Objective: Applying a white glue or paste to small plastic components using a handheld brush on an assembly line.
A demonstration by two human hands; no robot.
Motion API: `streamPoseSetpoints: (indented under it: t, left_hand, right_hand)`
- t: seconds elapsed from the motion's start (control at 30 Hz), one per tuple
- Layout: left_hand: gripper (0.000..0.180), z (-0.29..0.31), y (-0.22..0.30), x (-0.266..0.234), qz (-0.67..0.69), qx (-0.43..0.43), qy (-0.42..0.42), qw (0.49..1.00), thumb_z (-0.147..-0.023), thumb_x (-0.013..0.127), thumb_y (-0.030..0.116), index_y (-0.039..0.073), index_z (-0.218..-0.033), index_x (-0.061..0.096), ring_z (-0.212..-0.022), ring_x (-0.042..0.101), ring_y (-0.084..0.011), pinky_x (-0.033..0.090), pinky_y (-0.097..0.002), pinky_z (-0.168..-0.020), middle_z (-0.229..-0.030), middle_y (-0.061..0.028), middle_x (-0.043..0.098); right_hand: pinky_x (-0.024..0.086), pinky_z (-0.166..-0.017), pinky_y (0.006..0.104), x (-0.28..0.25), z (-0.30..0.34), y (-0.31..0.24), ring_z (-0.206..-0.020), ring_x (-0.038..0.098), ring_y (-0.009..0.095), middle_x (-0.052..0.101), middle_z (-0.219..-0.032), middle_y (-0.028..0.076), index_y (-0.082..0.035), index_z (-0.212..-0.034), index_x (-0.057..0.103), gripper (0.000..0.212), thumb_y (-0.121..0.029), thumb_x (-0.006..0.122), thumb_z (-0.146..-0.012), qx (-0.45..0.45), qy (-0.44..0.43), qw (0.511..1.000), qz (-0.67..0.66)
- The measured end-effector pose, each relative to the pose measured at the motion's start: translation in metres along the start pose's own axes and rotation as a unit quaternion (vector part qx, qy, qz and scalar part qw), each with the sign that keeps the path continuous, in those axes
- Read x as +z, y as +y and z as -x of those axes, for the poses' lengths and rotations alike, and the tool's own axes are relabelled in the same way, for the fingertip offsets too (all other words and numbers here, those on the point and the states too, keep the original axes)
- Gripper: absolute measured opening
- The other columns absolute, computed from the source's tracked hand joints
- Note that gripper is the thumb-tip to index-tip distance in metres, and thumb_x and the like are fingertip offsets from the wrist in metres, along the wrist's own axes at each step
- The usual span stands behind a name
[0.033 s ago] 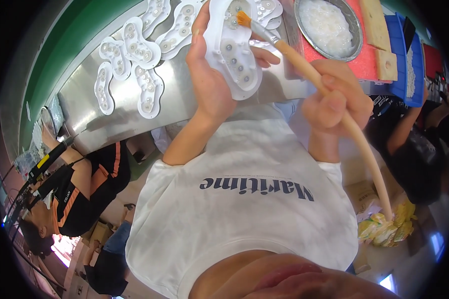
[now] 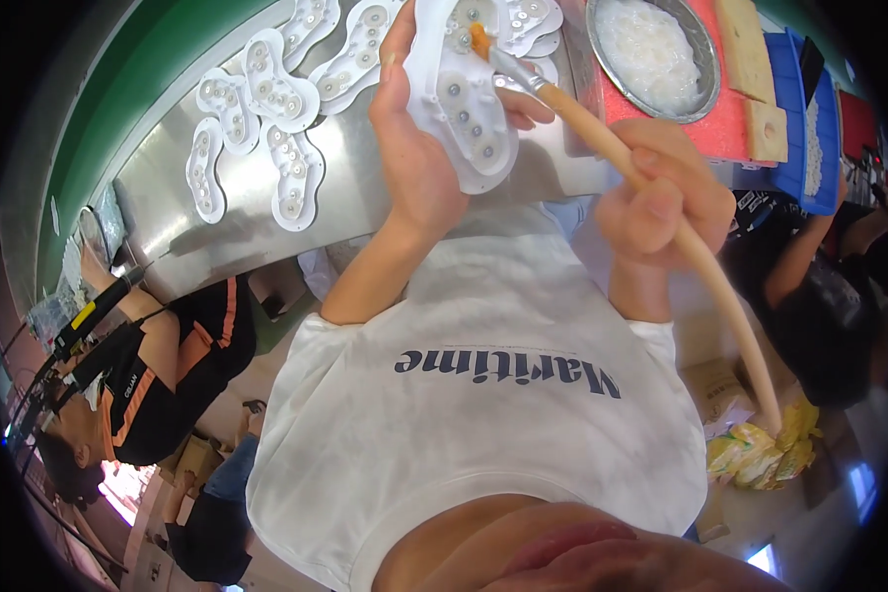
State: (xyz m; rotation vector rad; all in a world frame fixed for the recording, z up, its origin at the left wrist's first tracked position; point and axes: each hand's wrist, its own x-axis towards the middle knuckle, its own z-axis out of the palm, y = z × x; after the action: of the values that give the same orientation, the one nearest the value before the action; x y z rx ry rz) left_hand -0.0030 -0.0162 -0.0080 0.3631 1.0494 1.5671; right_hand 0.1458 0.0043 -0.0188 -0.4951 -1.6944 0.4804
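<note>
My left hand (image 2: 419, 158) holds up a white plastic shell (image 2: 439, 113), wavy-edged and sole-shaped, its fingers wrapped around both sides. Small round studs sit in the recesses of the shell. In my right hand (image 2: 666, 192) is a brush (image 2: 592, 120) with a long, curved wooden handle, a metal ferrule and orange bristles. The bristle tip is at the upper recess of the shell, beside a stud; contact is hard to make out. Several similar white shells (image 2: 278, 84) lie on the metal table (image 2: 350, 163) to the left, more of them behind my left hand.
At the far right, a metal bowl (image 2: 699, 107) of whitish, jelly-like stuff stands on a red slab (image 2: 730, 133). Pale yellow blocks (image 2: 745, 44) and a blue bin (image 2: 791, 183) sit beside it. Co-workers are on the left (image 2: 207, 345) and right (image 2: 809, 316).
The brush tip has shifted slightly down and right over the upper recess. Both hands keep their grip, and the shell has barely moved.
</note>
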Motion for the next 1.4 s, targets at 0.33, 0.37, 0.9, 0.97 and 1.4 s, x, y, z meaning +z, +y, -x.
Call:
streamPoseSetpoints:
  t: [0.33,0.37,0.9,0.97,1.4]
  left_hand:
    - [0.06,-0.016,-0.011,-0.025,0.214,0.079,-0.24,0.944,-0.096,0.023,0.043,0.007,-0.143,0.018,-0.074,0.063,-0.0344,0.054,-0.0436,-0.064,-0.096,-0.0273,0.058]
    - [0.06,-0.011,-0.004,-0.019,0.203,-0.012,-0.117,0.972,-0.096,0.023,0.043,0.006,-0.143,0.018,-0.074,0.063,-0.0343,0.054,-0.0432,-0.063,-0.095,-0.0272,0.059]
    - [0.054,-0.02,0.013,-0.005,0.02,0.018,-0.035,0.999,-0.097,0.023,0.041,-0.001,-0.127,0.04,-0.062,0.064,-0.0314,0.054,-0.0344,-0.051,-0.084,-0.021,0.06]
    - [0.056,-0.024,0.014,-0.012,0.088,-0.043,-0.069,0.993,-0.097,0.023,0.043,-0.001,-0.126,0.041,-0.062,0.064,-0.0315,0.054,-0.0346,-0.051,-0.084,-0.0217,0.06]
    - [0.056,-0.025,0.018,-0.019,0.108,-0.075,-0.092,0.987,-0.095,0.024,0.042,0.0,-0.129,0.039,-0.066,0.065,-0.032,0.054,-0.0325,-0.055,-0.088,-0.0233,0.061]
  right_hand:
    - [0.047,-0.039,0.0327,0.01,-0.007,-0.003,-0.045,0.057,0.027,0.058,-0.061,0.026,0.004,-0.085,0.042,0.027,-0.022,0.042,-0.093,0.049,-0.024,0.996,-0.074]
    - [0.047,-0.039,0.0328,0.007,-0.008,-0.002,-0.045,0.057,0.027,0.058,-0.062,0.027,0.003,-0.086,0.042,0.025,-0.021,0.043,-0.091,0.064,-0.011,0.997,-0.045]
    - [0.043,-0.037,0.0311,-0.003,-0.005,-0.018,-0.042,0.053,0.024,0.057,-0.06,0.027,0.002,-0.084,0.045,0.018,-0.016,0.042,-0.085,0.225,-0.03,0.973,-0.054]
    - [0.043,-0.037,0.0313,-0.004,-0.006,-0.015,-0.042,0.053,0.024,0.057,-0.06,0.027,0.003,-0.084,0.045,0.019,-0.016,0.041,-0.085,0.197,-0.012,0.979,-0.048]
    - [0.04,-0.043,0.0231,-0.003,-0.001,-0.002,-0.049,0.05,0.012,0.062,-0.067,0.018,0.007,-0.085,0.049,0.017,-0.009,0.053,-0.089,0.086,-0.035,0.988,-0.12]
